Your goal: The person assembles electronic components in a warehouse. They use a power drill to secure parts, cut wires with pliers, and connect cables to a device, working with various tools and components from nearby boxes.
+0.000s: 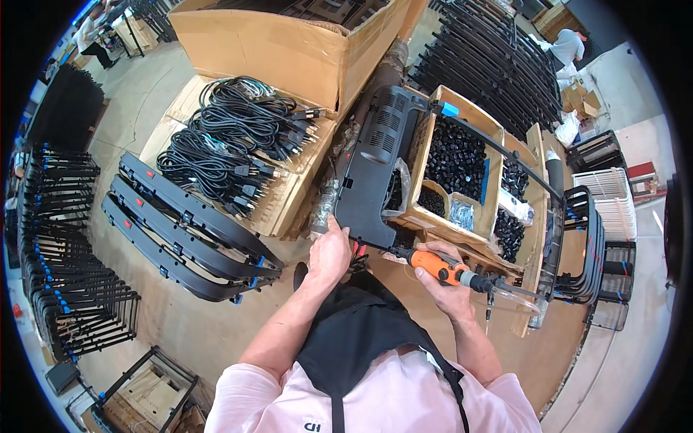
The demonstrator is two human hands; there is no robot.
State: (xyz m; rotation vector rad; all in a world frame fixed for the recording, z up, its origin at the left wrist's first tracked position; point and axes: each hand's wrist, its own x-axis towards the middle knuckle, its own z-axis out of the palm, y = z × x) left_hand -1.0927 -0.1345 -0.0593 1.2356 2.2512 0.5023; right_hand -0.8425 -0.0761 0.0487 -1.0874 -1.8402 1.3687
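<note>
A long black plastic housing [364,195] with vent slots lies in front of me, joined to a black tubular frame [505,153] that reaches to the right. My left hand [329,252] grips the housing's near left corner, index finger stretched along the edge and the other fingers partly hidden. In my right hand [446,280] is an orange power screwdriver [437,267], its fingers wrapped round the body. The tool lies almost level, its tip pointing left at the housing's near end; whether it touches a screw is too small to tell. A clear hose [516,294] trails from its back end.
Wooden bins [415,209] of small black parts stand beyond the screwdriver. Bundled black power cords [238,123] lie on cardboard at the left, below a large open carton [260,43]. Curved black housings [191,234] stand nearer. Frame stacks [61,289] line both sides; two people work far off.
</note>
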